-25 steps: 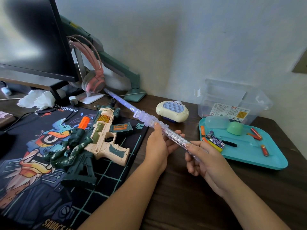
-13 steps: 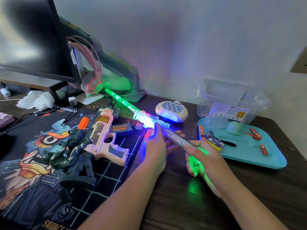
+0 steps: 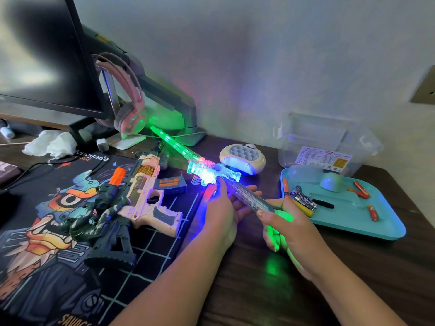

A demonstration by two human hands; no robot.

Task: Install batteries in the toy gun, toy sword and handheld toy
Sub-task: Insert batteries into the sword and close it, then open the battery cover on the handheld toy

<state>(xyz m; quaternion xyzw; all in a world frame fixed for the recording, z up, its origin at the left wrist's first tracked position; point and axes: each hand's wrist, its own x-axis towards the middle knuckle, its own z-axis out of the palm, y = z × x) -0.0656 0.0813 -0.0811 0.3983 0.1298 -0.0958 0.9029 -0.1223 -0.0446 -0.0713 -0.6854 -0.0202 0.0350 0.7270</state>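
the glowing clear plastic toy sword (image 3: pixel 213 174) hangs over the dark bench (image 3: pixel 259 290), left hand (image 3: pixel 221 210) pinching its hilt near the guard, right hand (image 3: pixel 287 229) gripping the hilt's end. likely light, stiff, brittle-bladed; hold the hilt.

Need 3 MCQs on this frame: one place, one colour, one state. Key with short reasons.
1. Where is the handheld pop toy?
A. on the teal tray
B. in the clear box
C. on the desk, just behind the toy sword

2. What colour does the sword's blade glow?
A. green
B. red
C. yellow

3. How is the toy gun?
A. gripped in a hand
B. lying on the mouse mat, no hand on it
C. standing on the teal tray

Key:
1 C: it sits on dark wood, beyond the lit guard.
2 A: the blade shines green along its length.
3 B: it lies flat on the mat, while the left hand and right hand both hold the sword's handle.
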